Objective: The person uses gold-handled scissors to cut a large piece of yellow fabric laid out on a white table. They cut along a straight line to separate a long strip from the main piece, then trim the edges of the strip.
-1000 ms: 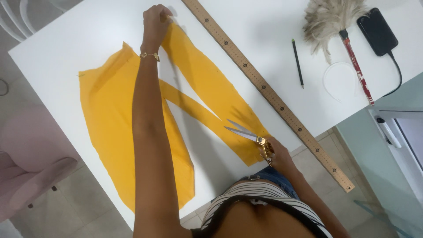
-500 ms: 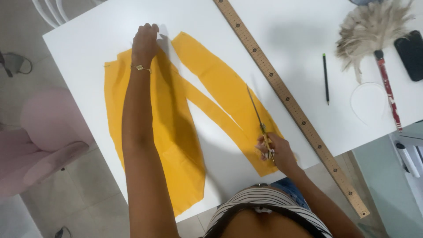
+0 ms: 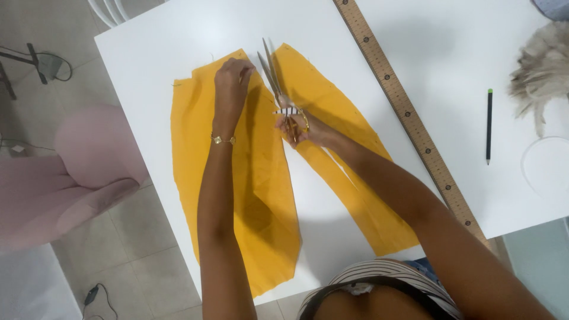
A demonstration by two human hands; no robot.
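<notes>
Yellow fabric (image 3: 261, 195) lies flat on a white table (image 3: 148, 47), split into a wide left piece and a narrower right strip (image 3: 349, 148). My left hand (image 3: 231, 80) presses down on the far end of the left piece, fingers bent; a gold bracelet sits on its wrist. My right hand (image 3: 299, 127) grips the gold handles of a pair of scissors (image 3: 272, 74). The blades are slightly apart and point away from me, lying in the gap between the two pieces.
A long wooden ruler (image 3: 409, 115) runs diagonally to the right of the fabric. Beyond it lie a dark pencil (image 3: 488, 124), a feather duster (image 3: 542, 71) and a white round plate (image 3: 548, 169). A pink chair (image 3: 65, 178) stands left of the table.
My right hand has carried the scissors from the near end of the fabric up to the far end. My left hand has drawn back slightly along the left piece.
</notes>
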